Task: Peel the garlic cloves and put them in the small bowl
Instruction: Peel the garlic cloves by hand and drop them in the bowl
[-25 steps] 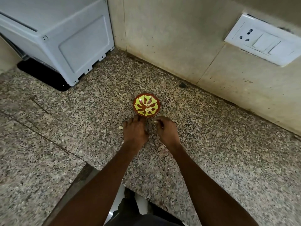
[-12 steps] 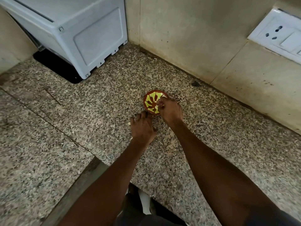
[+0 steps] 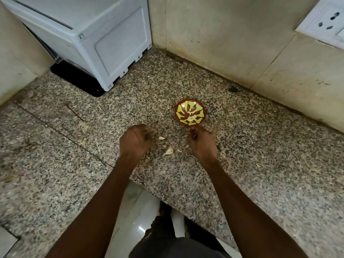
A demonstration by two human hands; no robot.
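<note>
Grip, left hand (image 3: 135, 141): fingers are curling inward over the granite counter (image 3: 55, 146); whether they are pinching anything is hidden by the back of the hand, so I cannot tell.
Grip, right hand (image 3: 202, 144): fingers are bunching loosely at the tips, just short of the bowl; anything held there is too small to make out.
Small bowl (image 3: 190, 112): sitting upright on the counter beyond the right hand, brown with a yellow-green pattern, pale peeled garlic (image 3: 191, 118) lying inside.
Loose cloves: one clove (image 3: 162, 138) is lying just beside the left hand; a larger piece (image 3: 169, 151) and a small scrap (image 3: 179, 150) are lying between the two hands.
Surroundings: a white appliance (image 3: 96, 38) is standing in the far left corner; a wall socket (image 3: 324, 25) is showing at upper right.
</note>
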